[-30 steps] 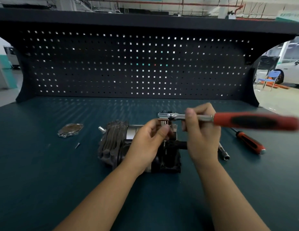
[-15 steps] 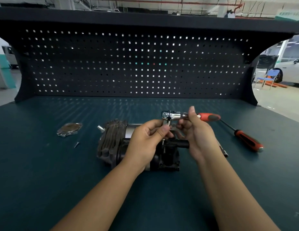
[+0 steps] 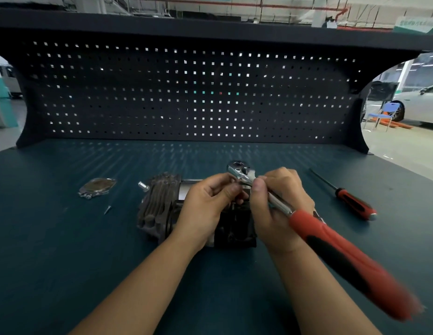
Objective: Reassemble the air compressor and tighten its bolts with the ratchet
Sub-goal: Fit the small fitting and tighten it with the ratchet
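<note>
The air compressor, grey and finned on its left with a black body on its right, lies on the bench in the middle. My left hand rests over its top, fingers curled near the ratchet's head. My right hand grips the chrome shank of the ratchet. The ratchet's head sits above the compressor's top and its red and black handle points toward me at the lower right, blurred. What sits under the head is hidden by my fingers.
An oval metal cover plate and a small screw lie to the left on the dark teal bench. A red-handled screwdriver lies to the right. A pegboard stands behind.
The ratchet's handle has swung from pointing right, then away, round toward me at the lower right. My left hand has stayed on the compressor's top.
</note>
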`<action>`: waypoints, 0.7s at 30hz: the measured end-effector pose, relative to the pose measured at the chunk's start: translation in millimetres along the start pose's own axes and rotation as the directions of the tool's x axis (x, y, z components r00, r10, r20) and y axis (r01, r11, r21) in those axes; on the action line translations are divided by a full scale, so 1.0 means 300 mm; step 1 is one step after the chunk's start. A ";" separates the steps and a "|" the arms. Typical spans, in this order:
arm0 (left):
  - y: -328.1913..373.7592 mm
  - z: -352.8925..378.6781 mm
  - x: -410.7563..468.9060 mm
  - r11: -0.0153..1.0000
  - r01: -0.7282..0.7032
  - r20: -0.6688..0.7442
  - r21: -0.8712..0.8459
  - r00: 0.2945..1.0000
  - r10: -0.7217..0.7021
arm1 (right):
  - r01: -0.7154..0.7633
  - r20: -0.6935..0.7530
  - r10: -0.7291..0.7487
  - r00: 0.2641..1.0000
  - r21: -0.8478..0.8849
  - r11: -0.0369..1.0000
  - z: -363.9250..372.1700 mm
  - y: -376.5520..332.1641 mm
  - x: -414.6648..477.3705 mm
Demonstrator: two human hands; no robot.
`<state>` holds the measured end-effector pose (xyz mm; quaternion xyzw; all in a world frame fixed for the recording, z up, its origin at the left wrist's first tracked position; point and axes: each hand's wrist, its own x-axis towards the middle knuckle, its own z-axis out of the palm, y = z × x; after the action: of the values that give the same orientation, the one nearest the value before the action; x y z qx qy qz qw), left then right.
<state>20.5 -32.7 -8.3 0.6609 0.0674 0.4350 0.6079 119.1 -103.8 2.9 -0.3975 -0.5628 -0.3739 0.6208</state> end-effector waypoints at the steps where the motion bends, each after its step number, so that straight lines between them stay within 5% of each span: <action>1: -0.002 -0.001 -0.001 1.000 0.004 -0.001 0.025 1.000 -0.004 | -0.093 0.012 0.093 0.996 0.033 0.995 0.003 -0.006 -0.011; 4: -0.005 -0.003 0.002 0.993 0.028 -0.036 0.118 0.999 -0.024 | -0.513 -0.089 0.576 0.813 0.360 0.780 0.006 -0.003 -0.007; 6: -0.009 -0.007 0.006 0.983 0.043 -0.040 0.179 0.999 -0.037 | -0.642 -0.008 0.736 0.677 0.482 0.596 0.006 0.027 0.005; 11: -0.003 -0.007 0.008 0.986 0.043 0.008 0.161 0.999 -0.045 | -0.811 0.498 0.841 0.214 0.570 -0.131 0.001 0.096 0.007; 12: 0.000 -0.006 0.007 0.987 0.049 0.020 0.151 0.998 -0.052 | -0.790 0.543 0.819 0.187 0.579 -0.203 0.004 0.096 0.004; 14: 0.004 -0.011 0.006 0.992 0.075 0.023 0.099 0.997 -0.078 | -0.770 0.474 0.832 0.287 0.632 -0.094 0.010 0.093 -0.001; 18: 0.003 -0.023 0.000 0.992 0.098 -0.005 -0.080 0.995 -0.099 | -0.662 0.159 0.701 0.695 0.520 0.539 -0.016 0.054 0.013; 21: -0.001 -0.008 0.004 0.998 0.052 -0.060 -0.021 0.997 -0.053 | -0.445 0.013 0.464 0.886 0.305 0.842 -0.021 0.019 0.011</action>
<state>19.8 -29.9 -8.2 0.6397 0.0989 0.4390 0.6231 127.0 -107.2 5.3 -0.4092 -0.4833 -0.1384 0.7614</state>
